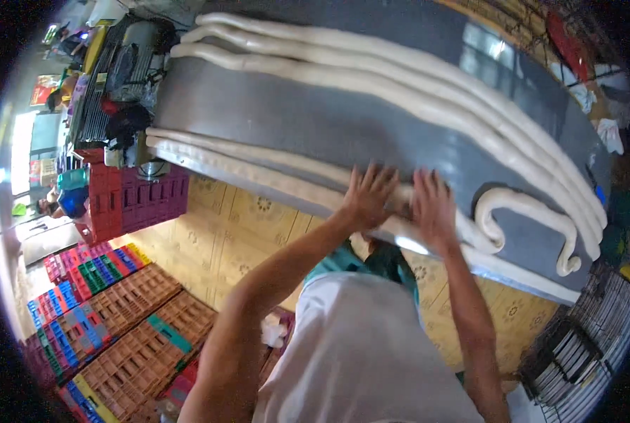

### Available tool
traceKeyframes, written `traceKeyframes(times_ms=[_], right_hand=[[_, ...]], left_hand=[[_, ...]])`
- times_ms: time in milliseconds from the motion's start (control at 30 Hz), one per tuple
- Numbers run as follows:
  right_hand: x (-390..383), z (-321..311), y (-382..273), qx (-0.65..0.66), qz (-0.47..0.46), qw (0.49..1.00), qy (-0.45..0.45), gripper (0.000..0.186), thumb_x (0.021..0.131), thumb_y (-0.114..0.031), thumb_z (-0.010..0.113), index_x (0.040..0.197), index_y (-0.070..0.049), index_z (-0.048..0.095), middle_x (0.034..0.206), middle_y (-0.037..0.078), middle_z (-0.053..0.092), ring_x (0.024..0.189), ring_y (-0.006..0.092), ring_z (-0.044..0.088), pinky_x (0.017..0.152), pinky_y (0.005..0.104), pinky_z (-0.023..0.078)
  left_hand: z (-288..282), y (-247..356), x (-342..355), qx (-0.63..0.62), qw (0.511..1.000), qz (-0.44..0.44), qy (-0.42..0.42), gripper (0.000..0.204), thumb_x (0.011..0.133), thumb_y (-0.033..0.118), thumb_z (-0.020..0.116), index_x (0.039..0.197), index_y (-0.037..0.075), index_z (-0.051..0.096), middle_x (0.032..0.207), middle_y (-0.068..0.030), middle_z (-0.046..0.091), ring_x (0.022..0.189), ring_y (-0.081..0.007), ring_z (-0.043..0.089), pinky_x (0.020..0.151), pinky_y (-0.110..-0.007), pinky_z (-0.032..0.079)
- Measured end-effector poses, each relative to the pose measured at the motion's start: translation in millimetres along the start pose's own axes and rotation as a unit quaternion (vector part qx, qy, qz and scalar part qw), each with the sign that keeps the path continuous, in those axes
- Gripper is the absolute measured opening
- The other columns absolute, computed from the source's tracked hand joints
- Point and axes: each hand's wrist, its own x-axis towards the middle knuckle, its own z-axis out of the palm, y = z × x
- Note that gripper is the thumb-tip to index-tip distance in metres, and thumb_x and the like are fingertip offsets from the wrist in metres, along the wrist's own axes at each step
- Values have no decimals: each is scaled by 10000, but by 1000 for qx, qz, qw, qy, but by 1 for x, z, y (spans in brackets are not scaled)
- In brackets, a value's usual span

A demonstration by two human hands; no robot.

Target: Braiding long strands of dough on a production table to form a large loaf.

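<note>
My left hand (368,197) and my right hand (433,208) lie side by side, fingers spread, on a long pale dough rope (258,152) along the near edge of the grey worktable (273,106). A second rope (258,176) runs just nearer the edge, partly hidden by my hands and wrists. To the right of my right hand, a length of dough (526,201) lies in a loose S-curve. Along the far side stretch three more thick ropes (371,92), side by side. My fingers are slightly blurred.
Stacked colored plastic crates (103,331) fill the lower left; red and purple ones (153,201) stand by the table's left end. Metal racks (576,352) stand at the lower right. Tiled floor (237,218) shows below the table. Another person (71,201) is visible at the far left.
</note>
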Motion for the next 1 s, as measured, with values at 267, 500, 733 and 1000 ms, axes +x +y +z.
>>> traceKeyframes(times_ms=[267,500,733,1000], right_hand=[[22,15,-100,6,30,997,-70,728,1055,-389,593,1665,-50,385,1732,269,330,1612,475,295,1282,695,219],[23,-12,-112,32,93,987,-124,831,994,-307,665,1690,-13,320,1766,246,263,1623,465,274,1298,691,188],[28,9,-112,-45,162,985,23,749,1077,-423,552,1682,-38,335,1735,247,328,1562,521,345,1244,744,247],[-82,-38,25,43,120,972,199,690,885,-316,808,1454,2,581,1319,199,619,1091,369,652,932,513,532]], left_hand=[[-28,-50,-9,51,998,-37,9,696,1096,490,505,1691,150,388,1777,-183,308,1645,-507,200,1280,-766,140],[-26,-52,-30,-10,1000,-10,16,700,1073,488,569,1683,183,415,1773,-233,280,1639,-532,183,1266,-790,134],[-24,-70,-19,69,990,-54,109,834,1011,517,668,1707,168,371,1782,-183,284,1622,-533,222,1265,-786,140],[-40,-103,-60,60,989,-134,-25,703,1014,360,758,1650,216,499,1753,-78,413,1634,-378,309,1294,-701,147]])
